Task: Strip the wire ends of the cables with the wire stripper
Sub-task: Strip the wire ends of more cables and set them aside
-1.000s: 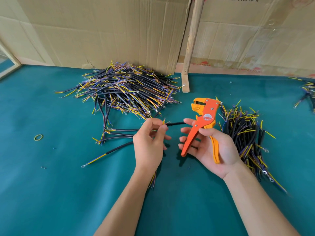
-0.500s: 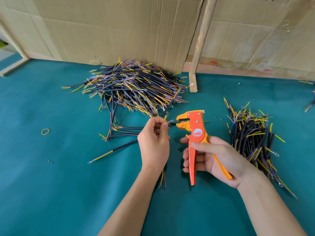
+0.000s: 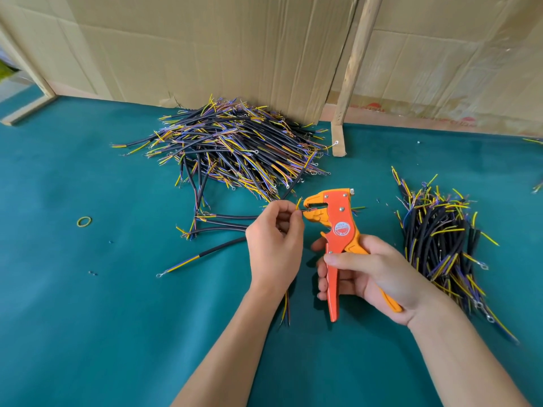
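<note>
My right hand [image 3: 370, 271] grips the handles of an orange wire stripper [image 3: 335, 227], held upright with its jaws pointing left. My left hand [image 3: 274, 242] pinches a black cable; its yellow wire end [image 3: 298, 203] sticks up at the jaw mouth, and a thin wire reaches into the jaws. The cable's other end [image 3: 286, 309] hangs out below my left wrist. A big pile of black cables [image 3: 235, 148] with yellow and purple wires lies behind the hands. A smaller bundle of cables [image 3: 440, 236] lies to the right.
Several loose cables [image 3: 217, 227] lie left of my left hand on the teal table [image 3: 117, 318]. A yellow rubber band [image 3: 84, 221] rests at the left. Cardboard sheets [image 3: 205, 48] and a wooden post [image 3: 349, 74] stand along the back edge.
My right hand turned the stripper upright and brought its jaws left to the cable end. My left hand fed the wire into the jaws.
</note>
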`<move>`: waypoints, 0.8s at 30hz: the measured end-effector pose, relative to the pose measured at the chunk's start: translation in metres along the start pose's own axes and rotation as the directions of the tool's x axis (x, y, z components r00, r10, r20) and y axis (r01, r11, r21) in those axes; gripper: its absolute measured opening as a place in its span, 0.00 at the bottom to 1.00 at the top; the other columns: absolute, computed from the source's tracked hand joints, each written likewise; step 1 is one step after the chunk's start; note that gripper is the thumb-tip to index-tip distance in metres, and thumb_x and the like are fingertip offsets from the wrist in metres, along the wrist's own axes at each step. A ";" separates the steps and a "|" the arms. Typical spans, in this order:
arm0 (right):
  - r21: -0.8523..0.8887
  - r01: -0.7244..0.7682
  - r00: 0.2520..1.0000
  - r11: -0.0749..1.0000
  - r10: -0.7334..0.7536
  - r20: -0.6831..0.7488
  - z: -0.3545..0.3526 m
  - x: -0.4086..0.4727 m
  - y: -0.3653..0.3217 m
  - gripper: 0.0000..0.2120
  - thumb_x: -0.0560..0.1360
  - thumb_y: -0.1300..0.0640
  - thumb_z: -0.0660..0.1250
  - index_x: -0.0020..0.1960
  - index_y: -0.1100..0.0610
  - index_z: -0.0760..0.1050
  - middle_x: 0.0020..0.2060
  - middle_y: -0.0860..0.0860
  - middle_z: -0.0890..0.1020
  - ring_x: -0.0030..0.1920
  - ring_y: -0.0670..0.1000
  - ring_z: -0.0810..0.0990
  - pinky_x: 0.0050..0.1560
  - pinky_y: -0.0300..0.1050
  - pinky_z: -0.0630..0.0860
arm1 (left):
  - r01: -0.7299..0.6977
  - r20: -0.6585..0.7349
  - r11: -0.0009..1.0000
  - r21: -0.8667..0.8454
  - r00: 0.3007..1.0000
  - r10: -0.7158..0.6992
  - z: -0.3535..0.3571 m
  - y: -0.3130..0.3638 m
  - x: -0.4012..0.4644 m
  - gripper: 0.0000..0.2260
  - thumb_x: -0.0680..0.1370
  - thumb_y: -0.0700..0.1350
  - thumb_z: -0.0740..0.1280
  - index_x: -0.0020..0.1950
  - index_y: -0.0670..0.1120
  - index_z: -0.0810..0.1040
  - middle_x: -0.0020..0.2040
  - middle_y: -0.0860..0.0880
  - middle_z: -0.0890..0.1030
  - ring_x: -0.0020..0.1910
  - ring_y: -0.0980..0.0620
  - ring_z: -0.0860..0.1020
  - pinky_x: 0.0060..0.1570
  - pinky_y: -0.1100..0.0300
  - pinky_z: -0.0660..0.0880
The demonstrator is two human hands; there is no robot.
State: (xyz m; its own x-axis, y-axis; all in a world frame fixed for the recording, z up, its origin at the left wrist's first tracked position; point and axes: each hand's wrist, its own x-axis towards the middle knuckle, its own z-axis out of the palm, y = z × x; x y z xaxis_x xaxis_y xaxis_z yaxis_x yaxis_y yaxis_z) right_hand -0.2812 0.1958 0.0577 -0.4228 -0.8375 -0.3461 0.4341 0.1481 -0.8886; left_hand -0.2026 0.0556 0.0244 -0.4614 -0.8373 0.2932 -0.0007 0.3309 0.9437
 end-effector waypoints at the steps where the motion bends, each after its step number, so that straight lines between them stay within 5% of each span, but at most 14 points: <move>1: -0.008 0.000 1.000 1.000 0.000 -0.001 0.000 0.000 0.000 0.18 0.70 0.62 0.73 0.58 0.67 0.78 0.39 0.64 0.80 0.37 0.63 0.81 0.41 0.57 0.82 | 0.007 -0.002 1.000 -0.003 1.000 -0.007 0.000 0.000 0.000 0.07 0.77 0.38 0.69 0.42 0.49 0.79 0.33 0.57 0.78 0.31 0.59 0.74 0.37 0.70 0.70; 7: -0.038 0.000 1.000 0.999 -0.001 -0.013 0.003 0.000 -0.001 0.13 0.71 0.61 0.74 0.52 0.64 0.79 0.37 0.63 0.78 0.35 0.60 0.79 0.36 0.54 0.80 | 0.028 -0.003 0.999 -0.033 1.000 -0.028 0.000 0.001 0.000 0.08 0.76 0.37 0.68 0.42 0.49 0.79 0.34 0.56 0.78 0.31 0.59 0.73 0.36 0.68 0.71; 14: -0.027 0.019 1.000 0.999 -0.019 -0.002 0.004 0.001 0.000 0.06 0.72 0.59 0.75 0.45 0.59 0.78 0.35 0.61 0.76 0.32 0.59 0.76 0.33 0.53 0.78 | 0.003 0.025 0.996 -0.092 1.000 -0.001 -0.001 0.002 -0.002 0.04 0.75 0.40 0.66 0.42 0.48 0.77 0.36 0.49 0.80 0.34 0.42 0.79 0.36 0.54 0.76; 24: 0.000 0.007 0.999 1.000 -0.007 0.043 0.000 0.000 0.000 0.10 0.71 0.61 0.75 0.50 0.61 0.78 0.37 0.63 0.77 0.35 0.61 0.77 0.37 0.55 0.80 | 0.007 0.016 0.996 -0.085 1.000 -0.005 -0.001 0.000 -0.001 0.07 0.76 0.38 0.67 0.42 0.50 0.78 0.36 0.51 0.81 0.34 0.44 0.80 0.38 0.51 0.78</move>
State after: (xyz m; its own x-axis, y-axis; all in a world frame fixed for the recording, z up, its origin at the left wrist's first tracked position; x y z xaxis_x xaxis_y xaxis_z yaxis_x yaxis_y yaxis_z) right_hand -0.2812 0.1957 0.0582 -0.3910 -0.8604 -0.3267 0.4310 0.1425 -0.8910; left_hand -0.2011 0.0559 0.0239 -0.4754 -0.8321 0.2856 0.0717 0.2869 0.9553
